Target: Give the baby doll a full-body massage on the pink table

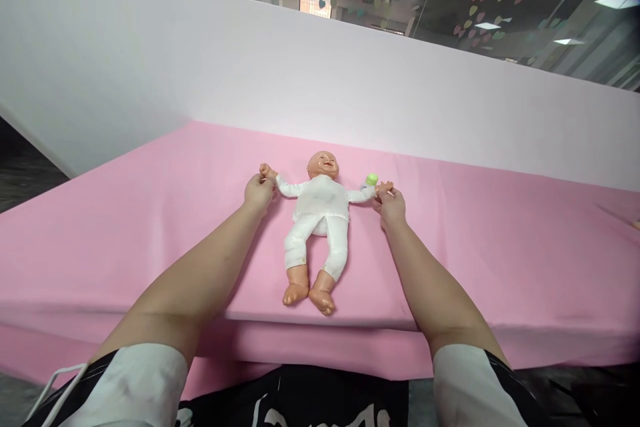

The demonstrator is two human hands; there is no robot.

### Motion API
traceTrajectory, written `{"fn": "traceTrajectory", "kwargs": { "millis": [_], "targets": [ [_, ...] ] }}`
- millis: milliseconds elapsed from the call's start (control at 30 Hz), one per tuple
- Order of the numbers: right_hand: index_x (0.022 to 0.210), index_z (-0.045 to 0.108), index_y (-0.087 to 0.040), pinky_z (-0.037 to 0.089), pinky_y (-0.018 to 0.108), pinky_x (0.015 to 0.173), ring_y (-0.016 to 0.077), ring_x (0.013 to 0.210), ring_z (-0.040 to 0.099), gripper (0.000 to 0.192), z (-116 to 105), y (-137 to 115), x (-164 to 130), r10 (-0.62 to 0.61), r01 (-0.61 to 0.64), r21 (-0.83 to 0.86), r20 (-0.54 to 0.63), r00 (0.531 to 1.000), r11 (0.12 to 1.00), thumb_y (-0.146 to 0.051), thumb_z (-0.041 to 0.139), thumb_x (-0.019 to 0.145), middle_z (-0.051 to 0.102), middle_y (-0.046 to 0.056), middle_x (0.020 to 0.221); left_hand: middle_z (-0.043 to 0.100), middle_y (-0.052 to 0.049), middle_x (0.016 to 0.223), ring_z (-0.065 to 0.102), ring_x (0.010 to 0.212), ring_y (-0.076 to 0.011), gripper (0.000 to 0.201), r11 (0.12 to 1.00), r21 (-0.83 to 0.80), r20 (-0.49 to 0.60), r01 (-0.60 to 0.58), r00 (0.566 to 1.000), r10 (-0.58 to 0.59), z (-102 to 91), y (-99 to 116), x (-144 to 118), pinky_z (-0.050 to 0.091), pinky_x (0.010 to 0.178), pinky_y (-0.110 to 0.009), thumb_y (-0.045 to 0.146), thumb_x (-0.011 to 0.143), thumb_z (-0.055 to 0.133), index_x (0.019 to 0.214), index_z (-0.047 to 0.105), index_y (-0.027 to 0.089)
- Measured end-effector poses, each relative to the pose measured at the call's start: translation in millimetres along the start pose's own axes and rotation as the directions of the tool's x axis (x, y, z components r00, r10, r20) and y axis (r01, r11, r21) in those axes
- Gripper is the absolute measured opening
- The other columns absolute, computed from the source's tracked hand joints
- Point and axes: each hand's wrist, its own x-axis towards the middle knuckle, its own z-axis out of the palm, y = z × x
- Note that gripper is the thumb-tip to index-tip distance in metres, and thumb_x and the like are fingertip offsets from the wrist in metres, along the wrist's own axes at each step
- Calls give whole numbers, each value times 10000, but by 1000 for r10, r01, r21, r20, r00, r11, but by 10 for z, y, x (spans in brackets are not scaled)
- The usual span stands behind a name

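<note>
A baby doll point(319, 213) in a white suit lies face up on the pink sheet point(475, 240), head toward the white wall, arms spread wide and bare feet toward me. My left hand point(259, 192) pinches the doll's hand on the left side. My right hand point(391, 205) pinches the doll's other hand on the right. A small bottle with a green cap point(371, 180) lies just behind that arm, close to my right fingers.
A tall white panel point(200, 73) stands along the far side of the pink surface. The front edge of the pink surface point(320, 323) runs just below the doll's feet. Ceiling lights and coloured heart shapes point(475, 0) show beyond the panel.
</note>
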Motion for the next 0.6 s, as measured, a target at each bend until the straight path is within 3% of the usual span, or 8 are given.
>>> {"fn": "traceTrajectory", "kwargs": {
  "millis": [100,167,267,333,367,467,600],
  "targets": [
    [1355,647,-242,662,355,993,182,1113,781,484,150,21,-190,-275,280,-26,113,955,960,-275,805,898,797,76,1310,776,-96,1169,759,936,-204,422,984,-4,97,-176,980,175,52,38,-187,638,847,-331,389,895,802,1277,732,222],
    [1328,705,-240,632,414,1073,214,1184,760,467,252,48,-327,-381,409,-80,239,893,909,-303,808,878,790,85,1353,791,-93,1250,762,1074,-239,454,942,55,218,-331,924,313,101,78,-330,623,978,-373,374,898,791,1333,754,248],
    [1218,809,-295,578,485,1170,260,1219,742,352,367,96,-486,-382,535,-243,476,793,809,-289,797,866,815,38,1290,793,-76,1344,733,1228,-300,444,779,245,489,-577,768,414,175,138,-509,556,1138,-443,353,919,751,1356,792,284],
    [1177,840,-337,515,527,1239,285,1245,722,326,409,116,-540,-363,621,-338,579,730,707,-247,771,871,823,12,1247,788,-73,1376,716,1275,-332,471,637,330,626,-697,667,405,209,175,-581,519,1180,-473,326,941,706,1404,782,292],
    [1184,843,-348,484,546,1264,294,1257,710,338,421,118,-552,-364,655,-368,606,707,660,-233,754,880,822,9,1250,786,-75,1384,713,1283,-342,493,586,354,660,-729,639,396,219,192,-604,512,1182,-480,316,954,679,1438,766,290],
    [1224,834,-333,475,569,1255,303,1228,701,360,427,103,-552,-360,687,-405,631,688,604,-232,731,895,820,20,1240,793,-70,1365,727,1249,-340,531,543,403,674,-737,640,368,215,238,-643,528,1138,-467,310,979,636,1503,720,293],
    [1225,816,-295,552,544,1160,294,1122,720,347,392,88,-504,-369,672,-434,595,714,600,-292,778,880,822,43,1159,814,-77,1274,750,1151,-334,473,570,469,607,-675,715,348,156,286,-645,557,1043,-434,355,965,696,1432,752,302]
  ]
}}
